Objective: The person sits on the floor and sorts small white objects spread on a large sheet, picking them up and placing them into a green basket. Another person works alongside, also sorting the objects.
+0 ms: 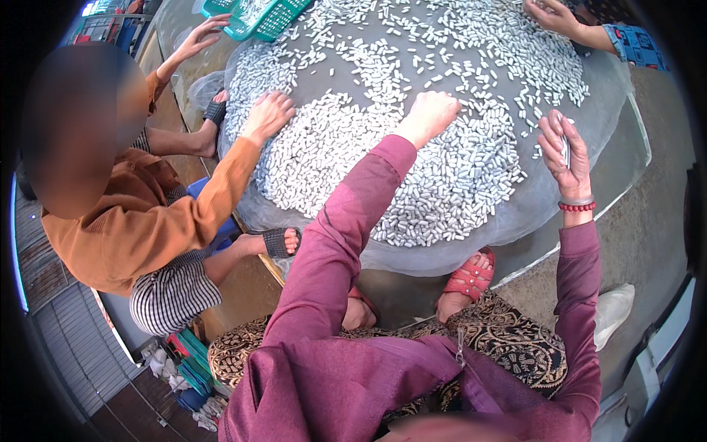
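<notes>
A broad heap of small whitish, cylinder-shaped pieces [324, 147] covers much of a grey plastic sheet [605, 125] in front of me. My left hand [433, 116] reaches over the middle of the heap, its fingers curled and closed. Their tips are hidden, so what they hold cannot be made out. Off the heap's right side, my right hand [565, 156] is raised palm up, with its fingers bent around a few of the pale pieces [566, 149]. A red beaded bracelet [577, 207] circles that wrist.
At left, a person in an orange sleeve [213, 193] has one hand [269, 115] on the heap and another [202, 37] near a green basket [283, 20]. Another person's hand [554, 18] is at the upper right. A white boot [613, 313] lies at right.
</notes>
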`<state>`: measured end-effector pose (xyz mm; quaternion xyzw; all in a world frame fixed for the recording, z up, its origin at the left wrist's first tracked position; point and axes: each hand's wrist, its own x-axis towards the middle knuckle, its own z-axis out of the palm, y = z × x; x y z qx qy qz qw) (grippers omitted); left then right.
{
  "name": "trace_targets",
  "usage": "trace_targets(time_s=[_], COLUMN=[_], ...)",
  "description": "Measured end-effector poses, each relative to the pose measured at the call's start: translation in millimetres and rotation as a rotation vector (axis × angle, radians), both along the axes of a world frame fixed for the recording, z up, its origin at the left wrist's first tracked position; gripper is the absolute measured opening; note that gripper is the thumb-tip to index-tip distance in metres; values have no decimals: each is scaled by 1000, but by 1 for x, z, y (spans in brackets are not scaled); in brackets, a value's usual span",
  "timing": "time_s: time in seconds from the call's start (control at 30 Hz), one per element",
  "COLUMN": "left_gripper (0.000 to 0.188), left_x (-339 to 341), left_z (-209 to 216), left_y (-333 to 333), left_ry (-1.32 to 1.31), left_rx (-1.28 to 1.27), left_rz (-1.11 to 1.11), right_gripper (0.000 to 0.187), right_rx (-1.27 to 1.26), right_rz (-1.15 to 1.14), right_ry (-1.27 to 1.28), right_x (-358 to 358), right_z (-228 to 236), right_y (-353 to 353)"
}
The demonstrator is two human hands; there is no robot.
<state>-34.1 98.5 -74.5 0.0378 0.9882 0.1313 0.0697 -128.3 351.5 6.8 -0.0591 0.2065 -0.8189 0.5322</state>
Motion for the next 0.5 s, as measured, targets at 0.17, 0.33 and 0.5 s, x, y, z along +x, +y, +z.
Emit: trace_targets(time_s=[0.17, 0.33, 0.5], left_gripper=[4, 9, 14], left_x=[5, 25, 101], left_z=[6, 0, 31], left_y=[18, -10, -38], left_ry=[31, 107, -130], left_rx=[-131, 121, 2153], left_rz=[-186, 122, 792], right_gripper=[27, 21, 30], right_rx=[83, 180, 243], right_rz=[-106, -1, -26], right_ry=[-154, -341, -416], right_x=[-10, -11, 25], right_z=[-11, -39, -42], right_y=[14, -15, -41])
